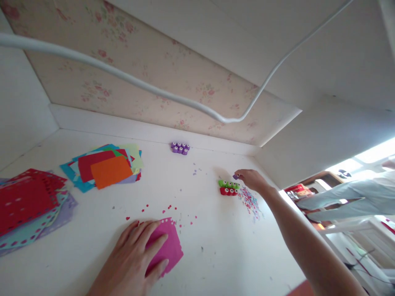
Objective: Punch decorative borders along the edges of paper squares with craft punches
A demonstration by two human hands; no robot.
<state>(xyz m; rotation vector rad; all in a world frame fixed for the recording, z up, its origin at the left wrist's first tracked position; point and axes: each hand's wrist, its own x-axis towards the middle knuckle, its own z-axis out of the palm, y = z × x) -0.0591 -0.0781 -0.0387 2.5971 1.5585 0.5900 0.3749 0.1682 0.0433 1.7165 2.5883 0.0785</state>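
Observation:
My left hand [137, 250] lies with fingers spread over a magenta sheet of paper [172, 244], pressing it to the white tabletop. Small punched holes run along the sheet's upper edge. In my right hand [251, 181] a small purple paper punch [236, 176] is pinched between thumb and fingertips, just above a row of green paper punches [229, 184] and a row of red paper punches [228, 191]. Several more purple paper punches [180, 148] stand in two rows near the wall.
A stack of coloured paper [111, 170] lies at the back left, and a pile of punched sheets [27, 205] at the far left. Paper bits [249, 202] are heaped beside my right hand. A white cable [154, 88] hangs across the top. A person [348, 197] is at right.

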